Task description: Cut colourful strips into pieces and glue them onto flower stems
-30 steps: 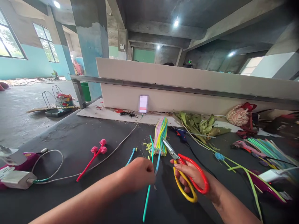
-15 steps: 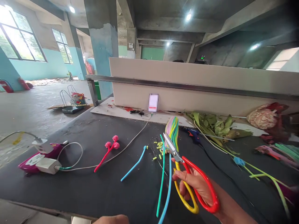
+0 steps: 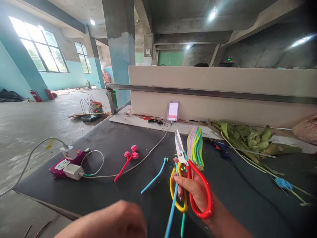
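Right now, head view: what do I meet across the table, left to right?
Purple power strip → pink stem with three knobs → short blue stem → scissors in the right hand → dark blue glue gun → blue knot on a green stem.

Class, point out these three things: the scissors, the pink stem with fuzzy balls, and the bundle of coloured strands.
Scissors (image 3: 182, 157): head view, on the metal at the pivot.
Pink stem (image 3: 126, 162): head view, on the stalk, below the balls.
Bundle of coloured strands (image 3: 195, 146): head view, midway along the strands.
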{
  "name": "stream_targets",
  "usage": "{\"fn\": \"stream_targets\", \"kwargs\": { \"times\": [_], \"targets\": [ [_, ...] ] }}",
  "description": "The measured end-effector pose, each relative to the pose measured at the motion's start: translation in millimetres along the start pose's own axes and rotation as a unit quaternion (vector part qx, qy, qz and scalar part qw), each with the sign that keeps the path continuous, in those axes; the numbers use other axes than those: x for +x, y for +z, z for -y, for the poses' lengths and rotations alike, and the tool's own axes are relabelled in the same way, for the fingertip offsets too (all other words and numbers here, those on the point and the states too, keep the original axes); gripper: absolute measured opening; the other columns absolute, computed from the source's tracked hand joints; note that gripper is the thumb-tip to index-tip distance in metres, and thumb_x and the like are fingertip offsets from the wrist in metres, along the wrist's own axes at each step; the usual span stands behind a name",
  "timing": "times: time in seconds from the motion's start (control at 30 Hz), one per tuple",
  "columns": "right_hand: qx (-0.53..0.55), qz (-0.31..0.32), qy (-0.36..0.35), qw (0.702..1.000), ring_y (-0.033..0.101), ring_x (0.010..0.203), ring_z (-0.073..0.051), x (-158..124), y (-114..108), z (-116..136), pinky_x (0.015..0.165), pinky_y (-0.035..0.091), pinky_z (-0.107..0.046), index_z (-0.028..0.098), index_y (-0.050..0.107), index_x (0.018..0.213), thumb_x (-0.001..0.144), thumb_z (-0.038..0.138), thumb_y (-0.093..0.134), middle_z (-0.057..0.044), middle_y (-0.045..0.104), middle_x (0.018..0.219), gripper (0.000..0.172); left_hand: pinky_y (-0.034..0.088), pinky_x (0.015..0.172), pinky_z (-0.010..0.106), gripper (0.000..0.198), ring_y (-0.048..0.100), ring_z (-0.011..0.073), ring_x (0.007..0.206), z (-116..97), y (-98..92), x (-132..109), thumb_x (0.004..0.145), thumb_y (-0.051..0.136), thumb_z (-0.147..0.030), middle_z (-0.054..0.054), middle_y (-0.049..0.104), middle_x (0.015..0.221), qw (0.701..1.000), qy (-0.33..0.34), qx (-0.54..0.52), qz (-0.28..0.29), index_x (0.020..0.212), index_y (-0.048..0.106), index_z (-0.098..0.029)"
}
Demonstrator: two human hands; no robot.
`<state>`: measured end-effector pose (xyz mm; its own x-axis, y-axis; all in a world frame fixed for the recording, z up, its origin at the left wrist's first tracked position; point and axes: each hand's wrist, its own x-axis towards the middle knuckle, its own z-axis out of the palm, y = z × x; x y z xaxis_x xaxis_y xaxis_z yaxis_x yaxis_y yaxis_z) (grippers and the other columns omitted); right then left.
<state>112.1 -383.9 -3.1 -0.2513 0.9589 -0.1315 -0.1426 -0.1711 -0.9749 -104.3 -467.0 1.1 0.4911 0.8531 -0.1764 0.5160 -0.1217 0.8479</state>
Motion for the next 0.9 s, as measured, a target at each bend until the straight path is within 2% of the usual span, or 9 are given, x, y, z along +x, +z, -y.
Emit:
{"fn": "stream_targets", "kwargs": {
  "times": [0.1,0.2,0.3,0.37,0.43,0.53,0.63,0.8,0.9],
  "targets": [
    [0.014,0.01,0.011,1.0,0.05,0.04,-0.009,3,5,-15,0.038,0.043,-0.021,0.018,0.045,0.123,0.064,0.028,0.069,0.003,0.06,0.066,0.065,0.04,0.062,0.02,0.019,0.051,0.0106,0.068,2,-13.2,22,0.076,0.047,-0.024,0.0,0.058,0.074,0.994,-0.022,0.042,-0.099,0.077,0.066,-0.018],
    [0.002,-0.005,0.039,0.999,0.05,0.04,-0.009,7,-3,-29,0.039,0.043,-0.022,0.018,0.044,0.123,0.064,0.027,0.068,0.003,0.06,0.067,0.064,0.037,0.056,0.02,0.02,0.047,0.0103,0.06,9,-19.0,50,0.075,0.045,-0.022,-0.001,0.054,0.063,0.985,-0.047,0.096,-0.138,0.072,0.063,-0.016],
    [-0.028,-0.043,0.061,0.997,0.052,0.041,-0.01,11,-24,-36,0.041,0.044,-0.023,0.018,0.045,0.12,0.063,0.026,0.068,0.003,0.06,0.065,0.062,0.039,0.062,0.022,0.017,0.052,0.0125,0.067,14,-15.4,73,0.074,0.046,-0.02,0.001,0.058,0.071,0.971,-0.027,0.164,-0.172,0.076,0.062,-0.017],
    [-0.051,-0.06,0.054,0.995,0.055,0.045,-0.011,13,-39,-35,0.044,0.046,-0.024,0.018,0.046,0.119,0.062,0.025,0.069,0.003,0.06,0.065,0.062,0.041,0.068,0.025,0.018,0.056,0.0163,0.076,15,-10.9,86,0.075,0.048,-0.027,0.004,0.06,0.083,0.956,-0.034,0.215,-0.198,0.085,0.061,-0.018],
    [-0.078,-0.061,0.043,0.994,0.055,0.045,-0.012,13,-49,-29,0.044,0.045,-0.024,0.018,0.046,0.12,0.062,0.025,0.069,0.002,0.061,0.065,0.062,0.042,0.068,0.029,0.024,0.059,0.0204,0.079,14,-7.0,100,0.078,0.047,-0.036,0.007,0.061,0.089,0.94,-0.078,0.257,-0.211,0.089,0.058,-0.018],
    [-0.086,-0.046,0.025,0.995,0.052,0.043,-0.01,16,-47,-18,0.045,0.045,-0.025,0.018,0.047,0.12,0.064,0.026,0.068,0.002,0.062,0.067,0.06,0.043,0.064,0.032,0.034,0.061,0.0241,0.079,11,-5.4,117,0.08,0.043,-0.047,0.009,0.062,0.09,0.921,-0.131,0.296,-0.218,0.09,0.057,-0.018],
    [-0.057,-0.019,0.01,0.998,0.053,0.044,-0.01,24,-35,-13,0.047,0.046,-0.026,0.018,0.046,0.119,0.065,0.026,0.068,0.002,0.062,0.069,0.059,0.043,0.065,0.032,0.036,0.061,0.0241,0.078,8,-14.4,121,0.081,0.041,-0.05,0.008,0.062,0.089,0.91,-0.137,0.317,-0.229,0.087,0.057,-0.019],
    [-0.008,0.055,0.009,0.998,0.06,0.055,-0.013,37,-26,-19,0.046,0.045,-0.024,0.019,0.043,0.118,0.067,0.028,0.068,0.002,0.062,0.072,0.058,0.042,0.07,0.028,0.027,0.059,0.0202,0.084,22,-54.2,98,0.081,0.045,-0.041,0.006,0.06,0.094,0.874,-0.17,0.338,-0.306,0.089,0.06,-0.021],
    [-0.006,0.069,0.025,0.997,0.06,0.054,-0.014,39,-30,-27,0.046,0.046,-0.024,0.019,0.041,0.118,0.067,0.029,0.068,0.003,0.062,0.069,0.058,0.041,0.072,0.027,0.029,0.058,0.0184,0.084,41,-72.7,89,0.083,0.042,-0.036,0.005,0.06,0.097,0.888,-0.156,0.327,-0.282,0.102,0.062,-0.025]
  ]
}}
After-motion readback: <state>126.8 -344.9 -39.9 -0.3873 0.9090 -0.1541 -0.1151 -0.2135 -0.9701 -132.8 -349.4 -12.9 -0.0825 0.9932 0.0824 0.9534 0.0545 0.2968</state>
